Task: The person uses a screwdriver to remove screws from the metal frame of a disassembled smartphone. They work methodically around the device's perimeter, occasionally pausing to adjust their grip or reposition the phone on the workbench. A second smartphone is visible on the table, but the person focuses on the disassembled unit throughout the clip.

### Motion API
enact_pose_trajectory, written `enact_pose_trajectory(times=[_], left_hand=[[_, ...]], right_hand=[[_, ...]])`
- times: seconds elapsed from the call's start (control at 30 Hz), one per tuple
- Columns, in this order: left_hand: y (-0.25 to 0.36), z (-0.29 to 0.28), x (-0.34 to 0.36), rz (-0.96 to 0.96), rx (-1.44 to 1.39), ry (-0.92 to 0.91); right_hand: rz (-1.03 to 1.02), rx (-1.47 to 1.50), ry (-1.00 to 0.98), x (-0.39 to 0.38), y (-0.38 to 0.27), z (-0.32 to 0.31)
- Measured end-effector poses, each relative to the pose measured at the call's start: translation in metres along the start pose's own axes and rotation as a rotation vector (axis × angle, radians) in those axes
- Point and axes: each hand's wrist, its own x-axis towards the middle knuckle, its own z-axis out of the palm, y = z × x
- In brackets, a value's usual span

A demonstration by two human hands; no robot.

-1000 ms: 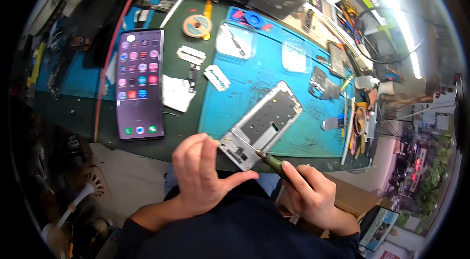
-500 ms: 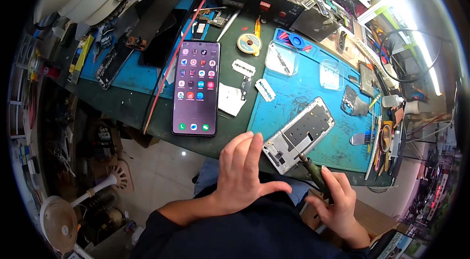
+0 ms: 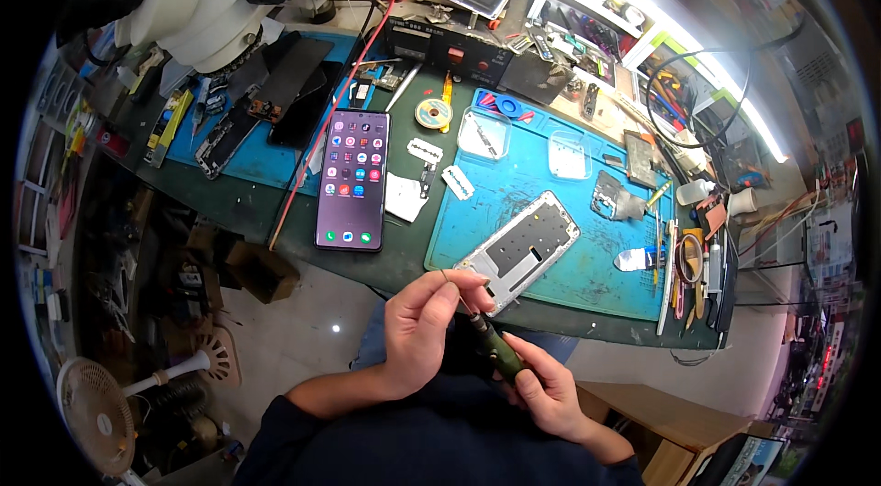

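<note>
At a dark-green workbench with a blue repair mat bearing a silver phone chassis right of centre, wraps the right hand around a green-handled tool at lower centre; pinches its thin blade with the left hand, near the chassis.

The green-handled tool has been drawn left and nearer, off the phone frame; the left hand's fingertips have been pinched together.

open: blue mat between razor blade and phone frame | blocked: clear box behind, lit phone left
</note>
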Motion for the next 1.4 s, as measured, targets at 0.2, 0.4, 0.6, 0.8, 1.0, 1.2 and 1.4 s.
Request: enact_pose_trajectory(times=[0.2, 0.4, 0.6, 0.8, 1.0, 1.2, 1.4], left_hand=[[-0.003, 0.017, -0.007, 0.084, -0.173, 0.105], [0.009, 0.013, 0.001, 0.244, -0.172, 0.166], [0.033, 0.013, 0.006, 0.429, 0.180, 0.372], [0.016, -0.074, -0.043, 0.273, 0.395, -0.112], [0.006, -0.049, -0.050, 0.070, 0.475, -0.022], [0.007, -0.035, -0.037, 0.074, 0.397, -0.184], [0.014, -0.041, -0.031, 0.067, 0.535, -0.214]], right_hand=[[-0.032, -0.020, -0.003, -0.012, 0.010, 0.006], [-0.149, -0.174, 0.060, -0.023, 0.019, 0.003], [-0.260, -0.349, 0.189, -0.037, 0.015, -0.015], [-0.315, -0.496, 0.338, -0.046, 0.009, -0.039], [-0.270, -0.608, 0.589, -0.058, 0.012, -0.080], [-0.186, -0.619, 0.680, -0.062, 0.002, -0.097], [-0.203, -0.790, 0.597, -0.059, -0.008, -0.112]])
